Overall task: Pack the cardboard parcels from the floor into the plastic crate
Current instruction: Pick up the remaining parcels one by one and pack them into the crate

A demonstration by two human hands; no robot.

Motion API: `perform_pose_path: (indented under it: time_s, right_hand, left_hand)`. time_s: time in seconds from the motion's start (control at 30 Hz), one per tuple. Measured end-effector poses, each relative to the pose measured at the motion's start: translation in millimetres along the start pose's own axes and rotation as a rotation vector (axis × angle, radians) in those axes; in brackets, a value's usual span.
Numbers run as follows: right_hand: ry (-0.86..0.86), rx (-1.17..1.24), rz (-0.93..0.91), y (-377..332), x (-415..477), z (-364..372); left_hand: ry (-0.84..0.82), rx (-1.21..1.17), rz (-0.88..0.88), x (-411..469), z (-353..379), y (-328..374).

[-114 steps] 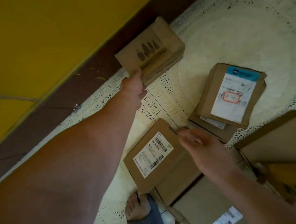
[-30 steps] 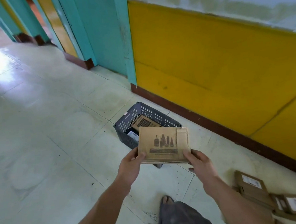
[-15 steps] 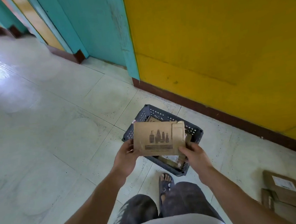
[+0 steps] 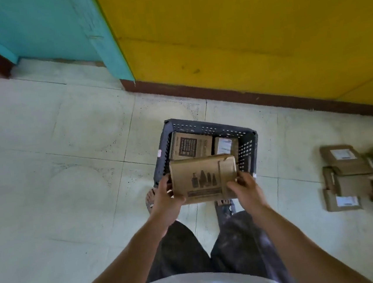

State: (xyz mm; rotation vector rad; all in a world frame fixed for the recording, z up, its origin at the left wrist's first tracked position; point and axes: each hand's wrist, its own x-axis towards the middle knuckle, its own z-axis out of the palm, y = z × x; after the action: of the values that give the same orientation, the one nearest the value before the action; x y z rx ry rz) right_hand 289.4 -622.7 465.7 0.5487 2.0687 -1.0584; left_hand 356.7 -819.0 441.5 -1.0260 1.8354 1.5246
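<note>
**Parcel held over the crate's near edge**

Since half a second ago the view has swung down, and the dark plastic crate [image 4: 204, 126] now shows from above with its far half uncovered. The brown parcel [image 4: 204, 178] printed with bottle shapes is held level over the crate's near, 6 o'clock edge and hides that rim.

The left hand [image 4: 164, 200] grasps the parcel's 9 o'clock edge, with the thumb on the top face. The right hand [image 4: 246, 190] grasps the 3 o'clock edge, its fingers curled onto the cardboard.

Two more lie inside the crate. A printed parcel [image 4: 190, 146] sits toward 11 o'clock, and a labelled parcel [image 4: 223, 145] lies just beside it toward 1 o'clock.

The crate stands on the pale tiled floor [image 4: 70, 175]. At its 12 o'clock is the yellow wall [image 4: 239, 33], with a teal door frame [image 4: 108, 46] toward 10 o'clock. At the crate's 3 o'clock, well apart, a pile of parcels [image 4: 344, 181] lies on the floor, several with white labels up. One foot [image 4: 149, 199] shows just below the left hand.
</note>
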Motion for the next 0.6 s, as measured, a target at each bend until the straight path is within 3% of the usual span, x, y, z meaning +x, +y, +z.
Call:
perform_pose_path:
  time_s: [0.27,0.6]
  right_hand:
    - [0.103,0.189,0.166,29.9,70.6,73.0]
    - [0.074,0.089,0.239,109.6,244.5,146.6]
  left_hand:
    - [-0.079,0.039,-0.098,105.5,-21.4,-33.4]
    - [-0.057,0.154,-0.157,276.9,27.1,-112.6]
